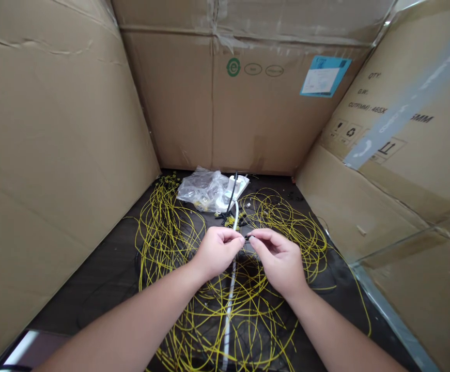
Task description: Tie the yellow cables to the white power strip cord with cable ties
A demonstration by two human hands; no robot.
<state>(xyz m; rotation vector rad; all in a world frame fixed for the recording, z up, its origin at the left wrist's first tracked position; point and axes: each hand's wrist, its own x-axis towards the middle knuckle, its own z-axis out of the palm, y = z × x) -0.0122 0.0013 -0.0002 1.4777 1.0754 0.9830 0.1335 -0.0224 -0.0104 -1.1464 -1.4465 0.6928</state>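
My left hand [215, 253] and my right hand [282, 263] meet over the middle of the table, thumb and forefinger pinched on each. Between the fingertips a small black piece [247, 237] shows; its kind is too small to make out, and the fingers cover part of it. Thin yellow wires [248, 310] lie in loose loops below and around both hands. A thick white cable [228, 320] runs under the hands toward the front edge.
Behind the hands lie a clear plastic bag [201, 187], a white power strip [240, 183] with a black cord [232, 194], and scattered small yellow and black pieces. Cardboard boxes wall the dark table at the left [54, 155], back [186, 103] and right [364, 206].
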